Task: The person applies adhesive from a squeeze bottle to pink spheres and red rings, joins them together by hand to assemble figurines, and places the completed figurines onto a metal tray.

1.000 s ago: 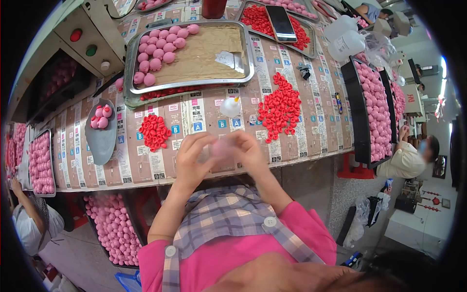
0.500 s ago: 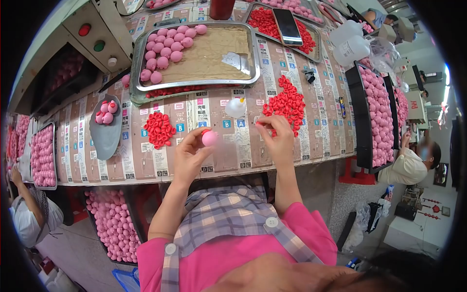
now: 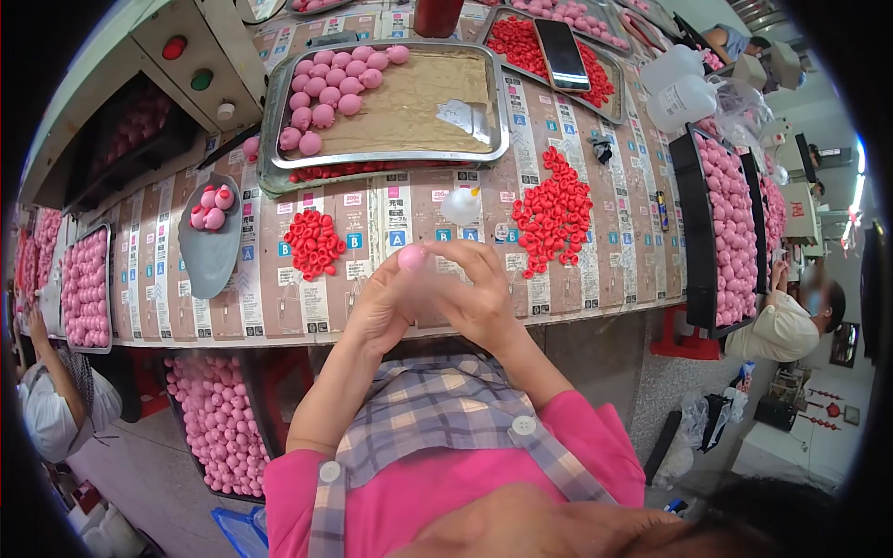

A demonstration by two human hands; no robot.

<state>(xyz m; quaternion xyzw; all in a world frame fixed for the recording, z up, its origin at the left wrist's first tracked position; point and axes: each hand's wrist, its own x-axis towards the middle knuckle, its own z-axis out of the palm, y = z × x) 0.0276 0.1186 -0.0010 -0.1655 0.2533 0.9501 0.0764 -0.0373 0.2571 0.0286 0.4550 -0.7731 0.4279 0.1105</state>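
Between the thumb and fingers of my left hand [image 3: 377,307] is a small pink ball [image 3: 411,258], held just above the table's near side. My right hand [image 3: 479,299] has its fingertips up against the ball, pinched. Whatever they hold is hidden, and motion blurs the space between the hands. Beyond the hands stands a white rounded bottle [image 3: 460,206] with a yellow tip. Small red ring-like pieces lie in two heaps, a left pile [image 3: 314,245] and a larger right pile [image 3: 553,212].
A metal tray [image 3: 391,160] at the back holds pink balls on brown paper. Several balls sit on a grey dish [image 3: 206,260]. A phone [image 3: 562,56] rests on a tray of red pieces. Black crate [image 3: 699,232] at right holds pink balls; a person [image 3: 781,321] sits beyond.
My right hand has moved left from beside the right red pile to the ball. My left hand has shifted slightly right, still holding the ball.
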